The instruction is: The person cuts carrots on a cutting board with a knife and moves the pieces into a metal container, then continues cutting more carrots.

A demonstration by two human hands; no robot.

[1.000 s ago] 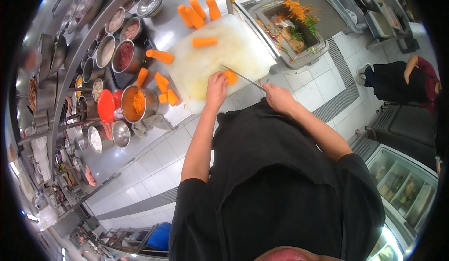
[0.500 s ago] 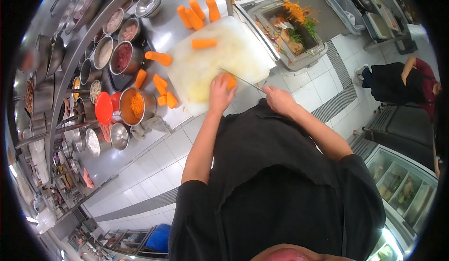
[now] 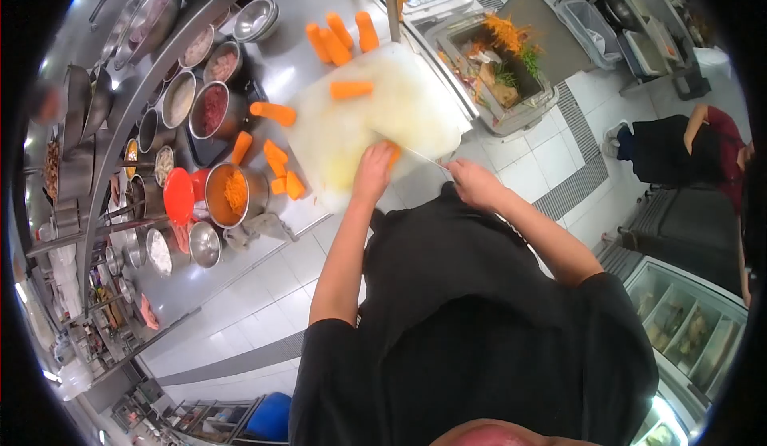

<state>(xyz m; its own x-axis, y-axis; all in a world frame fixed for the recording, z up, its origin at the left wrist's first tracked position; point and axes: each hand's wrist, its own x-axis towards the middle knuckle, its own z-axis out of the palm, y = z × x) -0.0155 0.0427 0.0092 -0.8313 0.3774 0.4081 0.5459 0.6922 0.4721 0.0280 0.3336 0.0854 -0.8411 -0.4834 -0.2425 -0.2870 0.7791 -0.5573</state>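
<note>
On the white cutting board [image 3: 319,134], my left hand [image 3: 372,173] is closed over a piece of carrot [image 3: 394,153], which shows only partly beside the fingers. My right hand [image 3: 474,182] grips a knife [image 3: 417,155] by its handle, and the blade reaches left across the board right by the carrot piece. Farther up the board lies a peeled carrot length [image 3: 351,89]. Another carrot [image 3: 273,113] rests at the board's left edge. Cut carrot chunks [image 3: 276,155] lie on the steel counter to the left.
Several peeled carrots [image 3: 337,40] stand and lie behind the board. A steel pot [image 3: 254,194] holds shredded carrot, with a red lid [image 3: 179,197] beside it. Beyond the board is a bin of scraps [image 3: 502,71]. A person in a black apron [image 3: 667,149] stands at the right.
The knife blade has shifted slightly and my right hand sits a little lower. My left hand remains on the carrot piece, slightly lower too. The whole view has moved down slightly.
</note>
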